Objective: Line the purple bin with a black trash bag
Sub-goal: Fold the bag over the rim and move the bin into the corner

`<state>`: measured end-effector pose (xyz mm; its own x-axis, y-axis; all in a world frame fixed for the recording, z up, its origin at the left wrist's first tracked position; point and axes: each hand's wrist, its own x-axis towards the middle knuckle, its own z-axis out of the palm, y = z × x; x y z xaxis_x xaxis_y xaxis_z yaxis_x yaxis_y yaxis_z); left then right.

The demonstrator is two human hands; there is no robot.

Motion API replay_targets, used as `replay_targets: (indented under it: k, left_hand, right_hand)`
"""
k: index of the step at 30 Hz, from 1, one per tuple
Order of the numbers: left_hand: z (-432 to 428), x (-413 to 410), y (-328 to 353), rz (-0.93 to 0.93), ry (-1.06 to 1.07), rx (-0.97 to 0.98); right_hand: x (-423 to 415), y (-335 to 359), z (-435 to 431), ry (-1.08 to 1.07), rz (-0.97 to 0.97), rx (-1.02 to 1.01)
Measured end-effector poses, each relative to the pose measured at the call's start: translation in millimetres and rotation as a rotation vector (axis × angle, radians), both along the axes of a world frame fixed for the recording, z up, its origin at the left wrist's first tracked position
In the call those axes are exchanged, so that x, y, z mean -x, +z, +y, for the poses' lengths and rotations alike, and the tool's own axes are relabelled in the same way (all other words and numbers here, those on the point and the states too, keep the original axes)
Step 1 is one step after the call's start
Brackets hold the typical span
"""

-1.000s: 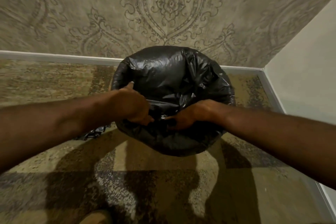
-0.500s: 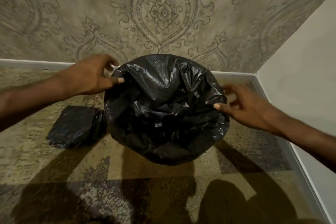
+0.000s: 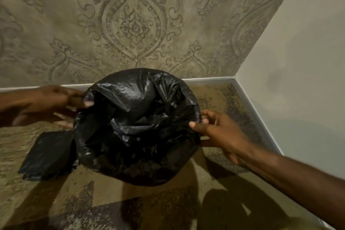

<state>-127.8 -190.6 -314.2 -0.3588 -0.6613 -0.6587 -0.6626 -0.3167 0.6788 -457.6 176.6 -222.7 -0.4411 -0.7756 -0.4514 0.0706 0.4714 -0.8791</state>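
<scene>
A crinkled black trash bag [image 3: 136, 127] covers the round bin on the carpet and drapes over its rim, so none of the purple bin shows. The bag's middle sags down into the bin. My left hand [image 3: 50, 102] is at the bag's left rim, thumb on top and fingers curled around the plastic edge; it is motion-blurred. My right hand [image 3: 218, 132] pinches the right rim between thumb and fingers.
A folded stack of black bags [image 3: 46, 155] lies on the carpet just left of the bin, touching its draped plastic. A patterned wall [image 3: 134, 28] stands right behind the bin, and a plain wall [image 3: 298, 80] closes the corner at right. Patterned carpet [image 3: 130, 207] stretches in front.
Both hands went from the bag's near edge out to its left and right rims and closed on them. The view has tilted up, and the bag's middle sags deeper.
</scene>
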Motion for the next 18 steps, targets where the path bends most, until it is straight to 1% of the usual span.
replay_targets:
  k: [1, 2, 3, 4, 5, 6, 8, 10, 14, 18]
  left_hand:
    - [-14, -7, -11, -0.02, -0.018, -0.032]
    - [-23, -11, -24, -0.061, -0.038, -0.003]
    - [-30, -14, -29, -0.057, -0.044, 0.025]
    - [-31, -15, -31, -0.064, -0.044, 0.026]
    - [-28, -13, -24, -0.038, -0.017, 0.017]
    - [-18, -8, -11, -0.052, 0.013, -0.001]
    - [9, 14, 34, -0.06, 0.067, -0.018]
    - [42, 49, 93, -0.04, 0.098, 0.058]
    - [87, 130, 193, -0.014, 0.032, 0.171]
    - [134, 205, 272, 0.036, -0.075, 0.237]
  right_hand:
    - [-2, -1, -2, -0.009, 0.016, 0.009]
    - [-1, 1, -2, -0.02, 0.027, 0.011]
    - [1, 3, -2, -0.031, 0.022, 0.009]
    - [5, 6, -2, -0.041, 0.01, 0.003]
    - [10, 10, -2, -0.048, 0.005, -0.008]
    - [15, 15, -3, -0.062, 0.002, -0.02]
    - [30, 34, -1, -0.083, -0.016, -0.046]
    - [50, 61, 3, -0.093, -0.033, -0.051]
    - [100, 122, 20, -0.15, 0.031, -0.016]
    - [152, 176, 40, -0.183, 0.093, -0.012]
